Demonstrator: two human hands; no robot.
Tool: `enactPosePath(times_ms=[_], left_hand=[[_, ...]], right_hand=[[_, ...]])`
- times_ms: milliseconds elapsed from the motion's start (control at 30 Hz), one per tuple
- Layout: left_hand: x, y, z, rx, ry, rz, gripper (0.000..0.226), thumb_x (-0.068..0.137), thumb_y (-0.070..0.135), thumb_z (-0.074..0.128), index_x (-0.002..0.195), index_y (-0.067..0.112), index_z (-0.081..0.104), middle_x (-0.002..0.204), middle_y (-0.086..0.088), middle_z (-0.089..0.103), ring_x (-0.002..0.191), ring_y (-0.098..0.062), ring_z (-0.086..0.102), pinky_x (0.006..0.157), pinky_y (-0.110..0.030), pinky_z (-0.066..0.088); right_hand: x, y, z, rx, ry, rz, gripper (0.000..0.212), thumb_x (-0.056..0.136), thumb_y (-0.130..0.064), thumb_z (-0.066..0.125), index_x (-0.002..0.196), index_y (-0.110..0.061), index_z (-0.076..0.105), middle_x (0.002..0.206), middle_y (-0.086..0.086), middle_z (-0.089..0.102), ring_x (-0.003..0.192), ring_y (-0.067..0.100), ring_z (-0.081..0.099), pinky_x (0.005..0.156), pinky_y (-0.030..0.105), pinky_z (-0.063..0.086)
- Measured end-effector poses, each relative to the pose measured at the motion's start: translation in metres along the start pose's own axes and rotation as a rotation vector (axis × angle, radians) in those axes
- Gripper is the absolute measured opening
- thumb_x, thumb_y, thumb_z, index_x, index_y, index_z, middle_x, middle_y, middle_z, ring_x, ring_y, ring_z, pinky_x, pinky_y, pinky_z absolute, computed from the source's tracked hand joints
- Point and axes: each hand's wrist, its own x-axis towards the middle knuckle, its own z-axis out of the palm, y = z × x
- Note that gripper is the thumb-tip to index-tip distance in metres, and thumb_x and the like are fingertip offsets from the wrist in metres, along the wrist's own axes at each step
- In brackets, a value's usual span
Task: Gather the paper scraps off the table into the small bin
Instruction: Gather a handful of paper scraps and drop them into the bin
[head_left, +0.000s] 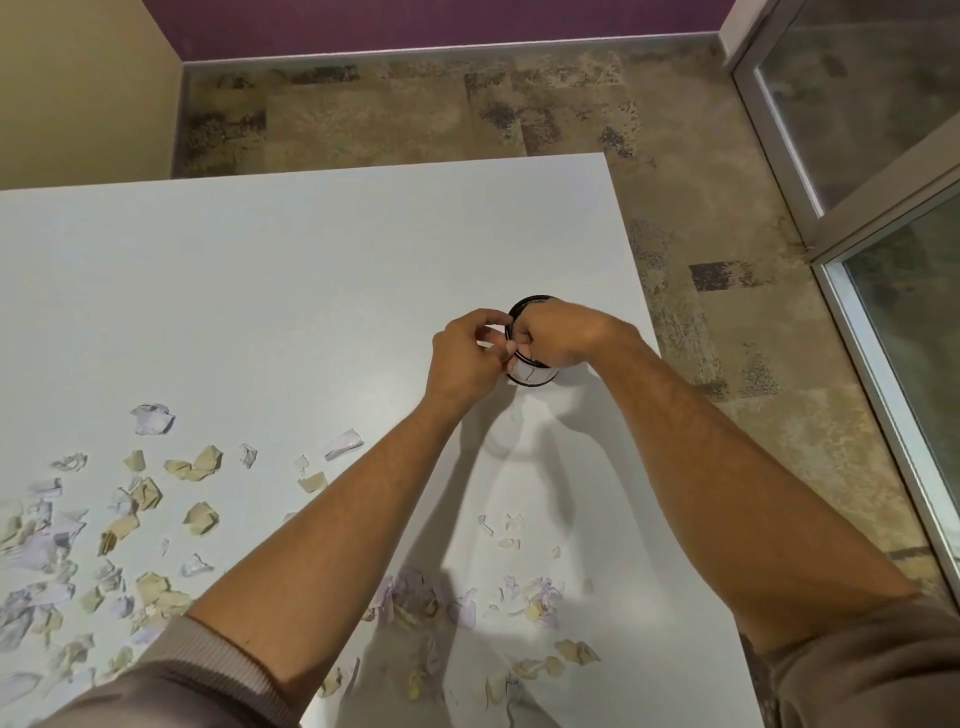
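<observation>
Lying thickest at the left of the white table (311, 249), well apart from the small bin (532, 375), the paper scraps (135, 519) are crumpled bits in pale lilac, white and tan, some balled up, some flat torn flakes. A thinner scatter of scraps runs on nearer the person, below the bin and between the two forearms, with a few tiny white flakes closer to the bin. The left hand (467, 358) touches the bin's left side, its fingers curled and pinched together at the rim; whether a scrap is in them cannot be told. The bin is a small round pot with a dark rim and a pale wall marked by thin dark lines, standing upright near the table's right edge. The right hand (563, 335) lies over the bin's mouth, fingers curled down on the rim.
</observation>
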Motion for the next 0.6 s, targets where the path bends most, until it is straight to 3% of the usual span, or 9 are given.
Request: enactPosePath(times_ms=[133,333,433,533,600], left_hand=[[0.0,-0.001,0.001,-0.02,-0.011,0.005,0.024,0.085,0.0,0.068,0.105,0.013,0.07,0.081,-0.004,0.065,0.071,-0.029,0.072,0.074,-0.046,0.061],[0.003,-0.006,-0.001,-0.032,-0.013,0.016,0.023,0.084,0.004,0.07,0.103,0.017,0.07,0.081,-0.003,0.065,0.07,-0.026,0.071,0.077,-0.043,0.061],[0.001,-0.009,-0.001,-0.066,-0.005,0.014,0.024,0.085,0.006,0.07,0.106,0.017,0.067,0.079,-0.001,0.066,0.069,-0.021,0.071,0.071,-0.033,0.061],[-0.003,-0.018,-0.001,-0.072,0.08,0.007,0.01,0.088,0.01,0.066,0.095,0.017,0.065,0.073,0.0,0.065,0.067,-0.02,0.07,0.059,-0.017,0.053],[-0.007,-0.028,0.0,0.043,0.122,0.024,0.005,0.089,0.011,0.062,0.086,0.015,0.064,0.074,-0.003,0.067,0.069,-0.021,0.067,0.063,-0.022,0.052]], right_hand=[[0.018,0.002,0.012,-0.083,-0.094,-0.003,0.014,0.098,-0.026,0.044,0.093,-0.017,0.053,0.081,-0.001,0.048,0.086,0.023,0.05,0.071,0.034,0.039],[0.03,0.003,0.004,-0.121,-0.195,0.016,0.019,0.094,-0.035,0.045,0.081,-0.024,0.052,0.083,-0.005,0.054,0.089,0.025,0.055,0.084,0.04,0.05],[0.029,0.004,0.002,-0.118,-0.177,0.023,0.023,0.093,-0.03,0.045,0.072,-0.022,0.051,0.078,-0.004,0.054,0.083,0.025,0.057,0.077,0.037,0.05],[0.023,0.005,0.001,-0.077,-0.099,0.0,0.024,0.09,-0.016,0.044,0.07,-0.013,0.054,0.075,0.003,0.056,0.075,0.025,0.053,0.066,0.033,0.044],[0.016,0.008,-0.001,-0.014,-0.044,-0.018,0.021,0.087,-0.007,0.043,0.08,-0.005,0.063,0.083,0.007,0.061,0.076,0.025,0.053,0.068,0.035,0.045]])
